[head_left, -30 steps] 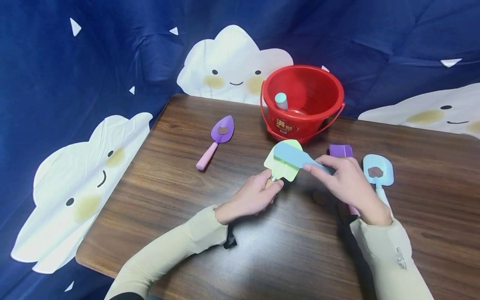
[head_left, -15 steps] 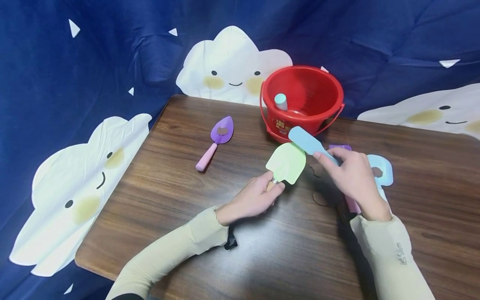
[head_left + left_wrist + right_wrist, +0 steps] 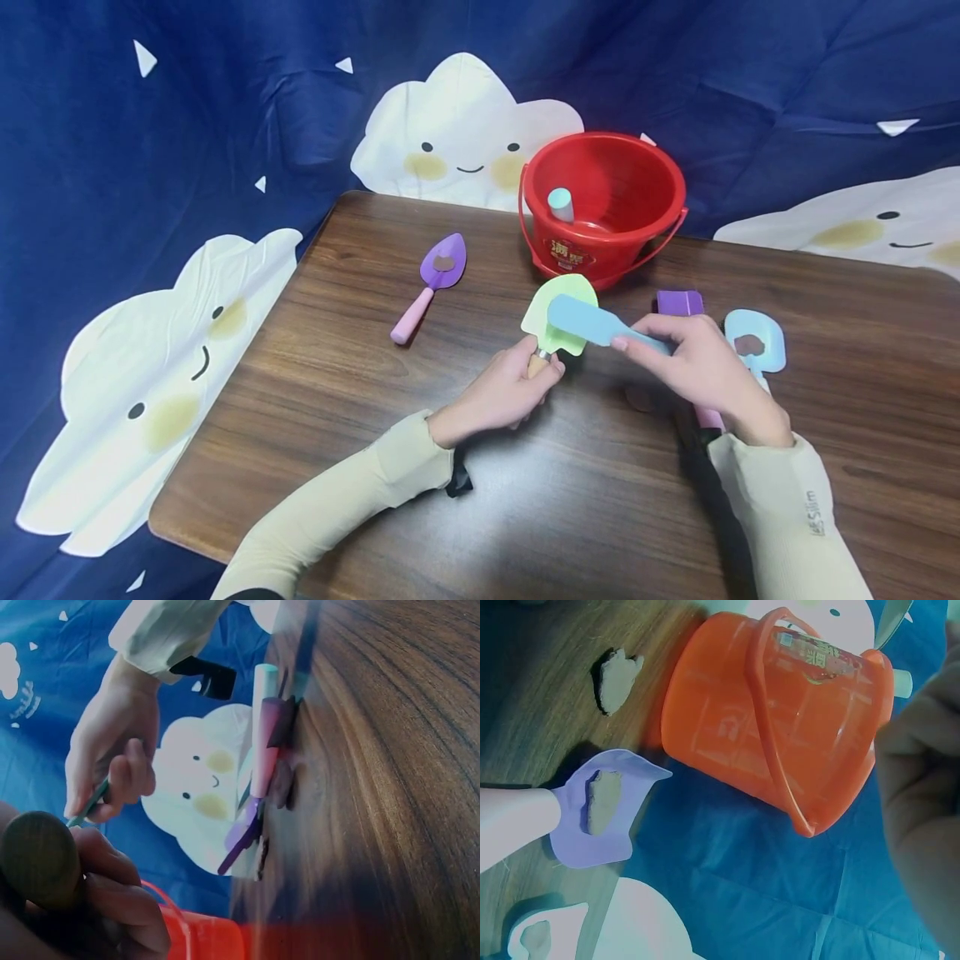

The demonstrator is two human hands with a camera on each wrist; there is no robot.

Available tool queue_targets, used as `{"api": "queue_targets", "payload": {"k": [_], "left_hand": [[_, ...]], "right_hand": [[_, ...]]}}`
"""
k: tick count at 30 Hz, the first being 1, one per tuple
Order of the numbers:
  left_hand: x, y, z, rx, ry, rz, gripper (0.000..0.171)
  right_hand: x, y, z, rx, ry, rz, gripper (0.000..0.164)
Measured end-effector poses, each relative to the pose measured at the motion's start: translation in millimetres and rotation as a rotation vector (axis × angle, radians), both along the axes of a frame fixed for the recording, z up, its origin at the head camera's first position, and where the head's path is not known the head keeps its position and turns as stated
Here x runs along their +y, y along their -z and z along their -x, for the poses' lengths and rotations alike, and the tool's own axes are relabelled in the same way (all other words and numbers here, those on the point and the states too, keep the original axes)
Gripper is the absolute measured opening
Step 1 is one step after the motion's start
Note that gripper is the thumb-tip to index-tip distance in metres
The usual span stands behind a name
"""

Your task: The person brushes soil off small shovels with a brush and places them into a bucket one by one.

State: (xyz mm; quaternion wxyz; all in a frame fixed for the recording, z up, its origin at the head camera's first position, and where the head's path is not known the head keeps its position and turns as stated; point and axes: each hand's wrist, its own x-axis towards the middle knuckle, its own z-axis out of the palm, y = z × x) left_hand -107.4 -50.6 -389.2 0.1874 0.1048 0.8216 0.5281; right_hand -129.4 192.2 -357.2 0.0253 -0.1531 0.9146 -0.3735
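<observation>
My left hand (image 3: 498, 387) grips the wooden handle of a pale green toy shovel (image 3: 579, 287), its blade pointing toward the bucket; the round handle end (image 3: 39, 859) shows large in the left wrist view. My right hand (image 3: 697, 358) pinches a light blue spatula (image 3: 581, 321) by its narrow end. Its flat blade overlaps the green blade in the head view and hides part of it. The left wrist view shows the spatula edge-on. Just behind both tools stands a red bucket (image 3: 637, 242), with a pale turquoise handle end (image 3: 560, 202) sticking up inside.
A purple trowel (image 3: 442, 262) with a brown lump lies at left on the wooden table (image 3: 300, 400). On the right lie a purple shovel (image 3: 680, 302) and a light blue shovel (image 3: 772, 350), each bearing a lump. Another brown lump (image 3: 619, 681) lies on the table near the bucket.
The spatula swung off the green blade toward the upper right, then came back over it. The green shovel dipped slightly right and returned. Both grips stayed the same.
</observation>
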Motion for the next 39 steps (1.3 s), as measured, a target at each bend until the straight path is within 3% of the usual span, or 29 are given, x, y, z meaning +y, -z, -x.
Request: {"api": "queue_targets", "payload": {"k": [6, 14, 20, 26, 32, 35, 39], "left_hand": [[-0.9, -1.4, 0.0, -0.014, -0.006, -0.027, 0.014], [-1.4, -1.6, 0.5, -0.009, 0.002, -0.049, 0.017], [-0.6, -2.2, -1.1, -0.029, 0.014, -0.067, 0.021], [-0.7, -2.7, -2.9, -0.03, 0.038, -0.073, 0.016], [0.3, -0.2, -4.4, -0.018, 0.045, -0.062, 0.017], [0.6, 1.1, -4.6, -0.007, 0.045, -0.051, 0.016], [0.4, 1.7, -4.3, 0.006, 0.041, -0.032, 0.015]], "right_hand": [[2.0, 2.1, -0.1, -0.056, -0.076, -0.009, 0.011], [3.5, 4.3, 1.2, -0.059, -0.069, -0.009, 0.011], [5.5, 5.8, 2.2, -0.021, 0.013, -0.015, 0.018], [8.6, 6.0, 5.2, 0.067, 0.14, -0.048, 0.024], [7.3, 4.7, 5.4, 0.152, 0.209, -0.095, 0.029], [1.9, 2.8, 3.8, 0.189, 0.195, -0.071, 0.023], [-8.9, -1.3, -0.1, 0.189, 0.091, -0.049, 0.019]]}}
